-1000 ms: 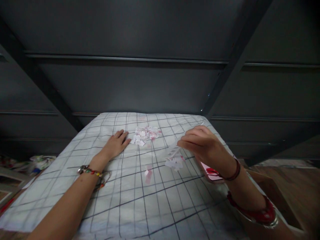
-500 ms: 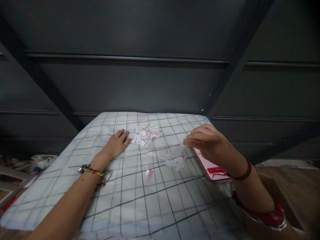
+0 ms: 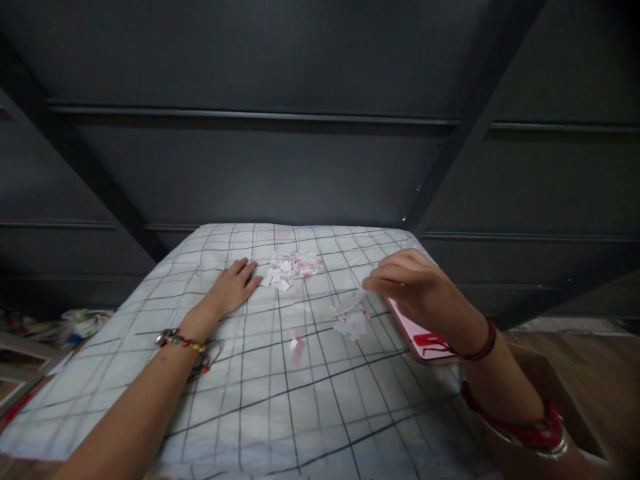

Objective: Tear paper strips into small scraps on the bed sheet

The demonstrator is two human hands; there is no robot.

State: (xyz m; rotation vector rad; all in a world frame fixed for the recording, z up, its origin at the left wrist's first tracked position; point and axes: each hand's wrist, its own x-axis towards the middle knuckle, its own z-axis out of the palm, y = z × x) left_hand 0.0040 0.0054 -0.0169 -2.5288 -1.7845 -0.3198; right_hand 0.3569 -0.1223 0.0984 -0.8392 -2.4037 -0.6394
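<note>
Checked sheet (image 3: 260, 400), landmark. Left hand (image 3: 231, 288) flat, released, touching far paper-scrap pile (image 3: 293, 265). Right hand (image 3: 417, 290) pinching clear strip (image 3: 350, 303) above nearer scrap pile (image 3: 353, 325); pink phone (image 3: 423, 337) beneath wrist. Risk: a draught or a brushing sleeve likely scatters the scraps.

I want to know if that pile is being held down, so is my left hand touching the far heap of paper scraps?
Cannot tell. In the head view the left hand lies flat on the checked cloth, fingertips right beside the paper scraps, too blurred to show contact.
</note>
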